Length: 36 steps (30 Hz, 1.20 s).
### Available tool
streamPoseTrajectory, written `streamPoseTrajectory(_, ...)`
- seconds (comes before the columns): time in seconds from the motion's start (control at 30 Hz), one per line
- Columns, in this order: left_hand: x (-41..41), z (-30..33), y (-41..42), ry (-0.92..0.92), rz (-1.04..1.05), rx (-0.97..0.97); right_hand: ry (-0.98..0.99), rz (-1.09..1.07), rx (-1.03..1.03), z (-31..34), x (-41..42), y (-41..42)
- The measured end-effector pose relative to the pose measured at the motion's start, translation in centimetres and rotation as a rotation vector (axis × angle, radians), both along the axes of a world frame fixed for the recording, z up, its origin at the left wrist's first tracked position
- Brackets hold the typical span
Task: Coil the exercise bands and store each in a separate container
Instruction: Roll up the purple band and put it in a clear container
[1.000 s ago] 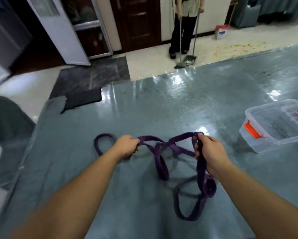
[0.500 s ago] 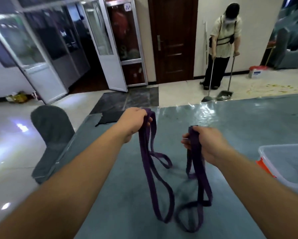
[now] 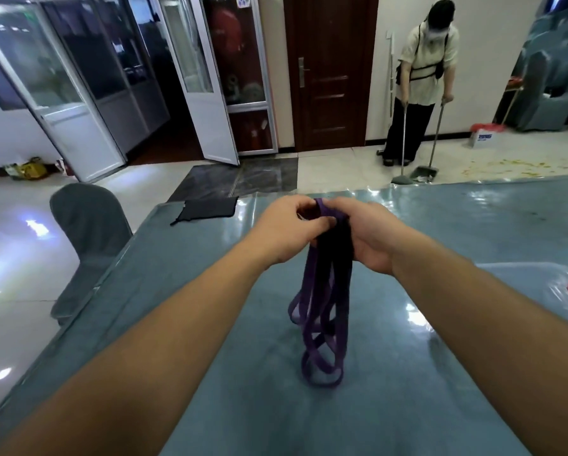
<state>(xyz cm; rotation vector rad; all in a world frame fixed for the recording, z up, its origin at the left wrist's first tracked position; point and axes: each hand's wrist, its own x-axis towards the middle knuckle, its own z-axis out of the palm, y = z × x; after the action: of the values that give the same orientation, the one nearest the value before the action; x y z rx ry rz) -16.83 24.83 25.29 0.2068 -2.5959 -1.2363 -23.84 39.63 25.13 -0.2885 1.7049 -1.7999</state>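
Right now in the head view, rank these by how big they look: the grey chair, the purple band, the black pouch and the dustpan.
1. Grey chair
2. Purple band, hanging in loops from both hands
3. Black pouch
4. Dustpan
This is apparent size only; the dustpan sits farther from the camera than the pouch.

The left hand (image 3: 287, 227) and right hand (image 3: 365, 236), previously apart, now meet, gathering the purple band (image 3: 322, 311) into one hanging bundle.
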Motion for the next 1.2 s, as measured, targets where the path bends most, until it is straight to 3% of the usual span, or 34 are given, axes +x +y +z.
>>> streamPoseTrajectory(0.13, 0.3, -1.6, 0.8, 0.015, -0.074, 0.203, 0.100, -0.054, 0.099, 0.6, 0.2, 2.0)
streamPoseTrajectory(0.5, 0.7, -6.8, 4.9, 0.358, -0.105, 0.562, 0.251, -0.041, 0.313, 2.2, 1.7, 6.8)
streamPoseTrajectory(0.57, 0.7, -8.9, 5.2, 0.297, -0.083, 0.588, 0.267, -0.067, 0.336, 1.6, 1.7, 7.8)
streamPoseTrajectory(0.83, 0.4, -15.9, 7.5, 0.033, -0.016, 0.334, 0.353, 0.011, 0.528, -0.6, 2.2, 13.1)
streamPoseTrajectory(0.93, -0.9, -16.6, 9.2, -0.048, -0.178, 0.226, 0.381, 0.063, 0.606, -1.1, 1.9, 15.0)
streamPoseTrajectory(1.0, -2.1, -16.8, 10.7, -0.102, -0.285, 0.275, 0.403, 0.089, 0.652, -1.5, 1.4, 16.5)
streamPoseTrajectory(1.2, -5.0, -19.4, 16.8, -0.315, -0.316, 0.264, 0.475, 0.144, 0.756, -3.9, -2.2, 22.6)
